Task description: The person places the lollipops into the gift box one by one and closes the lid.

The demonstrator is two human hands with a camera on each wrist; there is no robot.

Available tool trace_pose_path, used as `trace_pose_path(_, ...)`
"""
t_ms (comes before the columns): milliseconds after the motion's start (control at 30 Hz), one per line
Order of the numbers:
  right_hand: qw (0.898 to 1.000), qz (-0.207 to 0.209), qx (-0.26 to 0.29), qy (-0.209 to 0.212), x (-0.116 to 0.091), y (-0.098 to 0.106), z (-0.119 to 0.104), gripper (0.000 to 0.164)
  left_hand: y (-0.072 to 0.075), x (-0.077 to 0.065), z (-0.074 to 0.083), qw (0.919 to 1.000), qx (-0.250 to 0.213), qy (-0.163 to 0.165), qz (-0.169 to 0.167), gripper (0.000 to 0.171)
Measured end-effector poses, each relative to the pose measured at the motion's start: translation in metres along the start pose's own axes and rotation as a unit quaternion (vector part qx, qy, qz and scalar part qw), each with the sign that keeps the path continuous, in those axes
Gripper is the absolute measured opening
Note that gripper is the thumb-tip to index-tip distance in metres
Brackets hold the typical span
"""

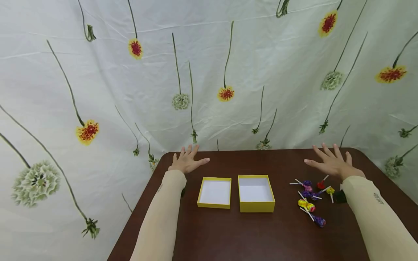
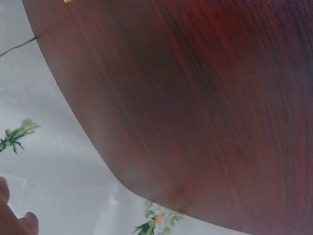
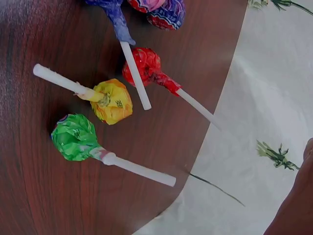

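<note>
My left hand (image 1: 186, 161) is held over the far left of the table, fingers spread, holding nothing. To its lower right lies a shallow yellow box lid (image 1: 213, 207) with a white inside, and beside that a deeper yellow box (image 1: 257, 207), open at the top. My right hand (image 1: 336, 165) hovers with spread fingers over the far right, also holding nothing. Below it several wrapped lollipops lie loosely on the table; the right wrist view shows a green lollipop (image 3: 74, 138), a yellow lollipop (image 3: 113, 102), a red lollipop (image 3: 143, 66) and part of some purple ones.
The dark brown wooden table (image 1: 228, 235) has rounded far corners. A pale cloth (image 1: 209, 72) printed with flowers hangs behind it and along its sides. More lollipops, such as a purple lollipop (image 1: 319, 221), lie right of the box.
</note>
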State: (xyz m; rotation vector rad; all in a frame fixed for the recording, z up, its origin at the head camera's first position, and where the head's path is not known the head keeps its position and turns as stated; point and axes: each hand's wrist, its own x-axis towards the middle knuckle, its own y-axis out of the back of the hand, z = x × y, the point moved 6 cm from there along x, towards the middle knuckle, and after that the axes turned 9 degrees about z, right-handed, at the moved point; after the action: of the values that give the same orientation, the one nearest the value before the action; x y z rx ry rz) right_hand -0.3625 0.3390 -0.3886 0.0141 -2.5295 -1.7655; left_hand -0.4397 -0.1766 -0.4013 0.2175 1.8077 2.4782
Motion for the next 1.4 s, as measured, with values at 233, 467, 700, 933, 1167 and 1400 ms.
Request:
trace_pose_path(233, 1.000, 0.004, 0.004, 0.018, 0.003, -0.004, -0.004, 0.098, 0.001, -0.003, 0.012, 0.9993, -0.024, -0.027, -0.003, 0.099)
trace_pose_path(467, 0.999, 0.006, 0.014, 0.036, 0.002, -0.021, -0.004, 0.094, -0.010, -0.006, 0.028, 0.9942, -0.096, -0.044, -0.015, 0.098)
trace_pose_path(700, 0.998, 0.010, 0.006, 0.057, 0.001, -0.033, -0.008, 0.085, -0.023, -0.012, 0.048, 0.9895, -0.125, -0.064, -0.034, 0.096)
trace_pose_path(933, 0.998, 0.011, 0.009, 0.068, 0.000, -0.040, -0.007, 0.064, -0.033, -0.019, 0.079, 0.9809, -0.152, -0.103, -0.064, 0.098)
trace_pose_path(1167, 0.997, 0.012, 0.034, 0.062, 0.000, -0.045, -0.001, 0.048, -0.047, -0.027, 0.100, 0.9731, -0.151, -0.143, -0.099, 0.101)
trace_pose_path(1400, 0.997, 0.000, 0.055, 0.062, 0.001, -0.049, 0.001, 0.040, -0.058, -0.041, 0.114, 0.9642, -0.159, -0.167, -0.131, 0.106)
